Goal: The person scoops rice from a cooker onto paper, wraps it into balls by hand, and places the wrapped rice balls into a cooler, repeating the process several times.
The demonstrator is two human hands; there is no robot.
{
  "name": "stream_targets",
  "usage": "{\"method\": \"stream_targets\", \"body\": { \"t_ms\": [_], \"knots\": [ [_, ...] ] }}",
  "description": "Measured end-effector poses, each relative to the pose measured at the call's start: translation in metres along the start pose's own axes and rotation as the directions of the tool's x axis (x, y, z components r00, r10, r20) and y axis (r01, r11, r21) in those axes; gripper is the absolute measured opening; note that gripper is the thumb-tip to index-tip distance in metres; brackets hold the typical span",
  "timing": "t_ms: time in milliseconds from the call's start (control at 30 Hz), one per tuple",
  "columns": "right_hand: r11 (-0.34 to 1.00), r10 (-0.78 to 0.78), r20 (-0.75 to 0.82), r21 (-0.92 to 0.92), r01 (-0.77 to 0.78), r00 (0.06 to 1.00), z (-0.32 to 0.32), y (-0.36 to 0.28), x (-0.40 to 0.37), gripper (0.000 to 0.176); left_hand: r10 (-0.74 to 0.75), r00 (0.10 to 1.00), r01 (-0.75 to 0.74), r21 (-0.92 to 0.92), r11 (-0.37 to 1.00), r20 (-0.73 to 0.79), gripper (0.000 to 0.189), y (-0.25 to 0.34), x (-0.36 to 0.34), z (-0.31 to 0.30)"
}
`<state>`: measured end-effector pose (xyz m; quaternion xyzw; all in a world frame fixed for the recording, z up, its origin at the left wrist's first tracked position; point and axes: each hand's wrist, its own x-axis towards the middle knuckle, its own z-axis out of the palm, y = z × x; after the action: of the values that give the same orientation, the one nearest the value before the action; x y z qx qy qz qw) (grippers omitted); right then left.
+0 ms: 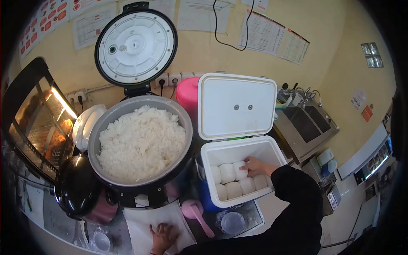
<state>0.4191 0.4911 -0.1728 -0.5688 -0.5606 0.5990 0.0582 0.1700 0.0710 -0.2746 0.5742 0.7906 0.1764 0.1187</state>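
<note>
**Station layout: cooler box and rice cooker**

One white cooler box [278, 155] stands open on the counter, right of one large rice cooker [142, 142]; the box's long axis runs left to right in the view, its mouth faces up and its single lid [237, 106] stands upright on the far side. Seven white wrapped balls [233, 190] are visible inside, in two rows along that axis (three at the rear, four at the front). The right hand [255, 165] reaches in from the right, fingers curled against the end ball of the rear row; whether they pinch it cannot be told. The left hand [163, 236] lies flat, fingers spread, on one white sheet [140, 225] at the near edge. One pink scoop [197, 214] lies beside the sheet, handle pointing towards the near edge.
</note>
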Motion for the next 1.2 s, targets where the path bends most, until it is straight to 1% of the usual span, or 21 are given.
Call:
{"method": "stream_targets", "body": {
  "t_ms": [67,100,133,200,233,300,367,433,500,567,667,700,767,833,867,933,1000,1033,1067,1133,1200],
  "knots": [
    [0.999,0.027,-0.013,-0.041,-0.028,1.000,0.010,-0.022,-0.024,0.055,-0.029,0.999,0.030,0.023,0.999,-0.041,0.045,-0.011,0.005,0.007],
    [0.898,-0.035,-0.016,-0.440,0.024,0.999,0.004,-0.020,-0.008,0.050,-0.046,0.997,0.048,0.036,0.998,-0.057,0.046,-0.017,0.005,0.008],
    [0.641,-0.095,0.016,-0.764,0.073,0.995,-0.005,-0.012,0.019,0.046,-0.065,0.997,0.068,0.063,0.996,-0.043,0.045,-0.022,0.005,0.006],
    [0.248,-0.446,0.070,-0.948,0.199,0.892,0.003,-0.027,0.007,0.038,-0.104,0.994,0.106,0.125,0.986,-0.022,0.043,-0.032,0.012,-0.009],
    [0.199,-0.702,0.057,-0.941,0.273,0.710,0.018,-0.055,-0.051,0.034,-0.105,0.994,0.099,0.156,0.983,0.032,0.043,-0.034,0.015,-0.016],
    [0.588,-0.623,0.072,-0.614,0.527,0.779,0.058,-0.107,-0.156,0.027,-0.081,0.991,0.054,0.235,0.971,0.108,0.043,-0.043,0.018,-0.024],
    [0.623,-0.557,0.439,-0.341,0.704,0.705,0.098,-0.078,-0.200,0.026,-0.052,0.985,-0.001,0.304,0.953,0.167,0.042,-0.051,0.017,-0.024],
    [0.574,-0.236,0.703,-0.456,0.679,0.671,0.160,-0.046,-0.211,0.031,-0.001,0.983,-0.056,0.304,0.951,0.185,0.038,-0.051,0.014,-0.036],
    [0.383,-0.323,0.592,-0.632,0.674,0.738,0.220,0.028,-0.178,0.042,-0.074,0.959,-0.012,0.300,0.954,0.275,0.037,-0.046,0.004,-0.063],
    [0.257,-0.522,0.195,-0.893,0.371,0.831,0.259,0.096,-0.140,0.060,-0.147,0.927,0.047,0.284,0.958,0.344,0.039,-0.054,-0.007,-0.080],
    [0.381,-0.475,-0.022,-0.906,0.183,0.880,0.281,0.122,-0.110,0.072,-0.226,0.925,0.253,-0.051,0.966,0.306,0.044,-0.079,-0.046,-0.086],
    [0.449,-0.453,-0.037,-0.873,0.192,0.891,0.283,0.124,-0.116,0.073,-0.246,0.921,0.312,-0.196,0.929,0.302,0.044,-0.083,-0.058,-0.093],
    [0.571,-0.420,-0.062,-0.793,0.211,0.905,0.279,0.114,-0.130,0.076,-0.058,0.954,0.125,-0.212,0.969,0.294,0.048,-0.116,-0.085,-0.064],
    [0.669,-0.467,0.181,-0.567,0.480,0.866,0.248,0.105,-0.145,0.072,0.005,0.975,0.053,-0.258,0.965,0.221,0.053,-0.125,-0.102,-0.052],
    [0.655,-0.573,0.272,-0.416,0.631,0.773,0.237,0.072,-0.178,0.069,0.013,0.988,0.024,-0.235,0.972,0.155,0.055,-0.124,-0.110,-0.046],
    [0.649,-0.675,0.282,-0.213,0.731,0.681,0.207,-0.001,-0.233,0.062,0.041,0.999,-0.034,-0.186,0.982,0.030,0.059,-0.115,-0.121,-0.039],
    [0.713,-0.692,0.070,-0.092,0.695,0.719,0.190,-0.055,-0.254,0.050,0.024,1.000,-0.023,-0.042,0.999,0.018,0.061,-0.106,-0.123,-0.033],
    [0.654,-0.745,-0.028,-0.224,0.722,0.666,0.191,-0.098,-0.262,0.048,0.015,1.000,-0.015,0.028,0.999,0.011,0.063,-0.100,-0.124,-0.031],
    [0.487,-0.860,-0.071,-0.409,0.772,0.505,0.189,-0.129,-0.247,0.049,0.025,0.999,-0.027,0.064,0.998,0.025,0.065,-0.095,-0.124,-0.032],
    [0.017,-0.998,0.014,-0.877,0.480,0.061,0.187,-0.180,-0.179,0.038,0.032,0.998,-0.035,0.087,0.996,0.045,0.065,-0.090,-0.121,-0.034],
    [0.205,-0.900,-0.065,-0.936,0.287,0.431,0.202,-0.229,-0.119,0.034,0.035,0.996,-0.044,0.110,0.993,0.088,0.066,-0.085,-0.119,-0.038]
  ]
}}
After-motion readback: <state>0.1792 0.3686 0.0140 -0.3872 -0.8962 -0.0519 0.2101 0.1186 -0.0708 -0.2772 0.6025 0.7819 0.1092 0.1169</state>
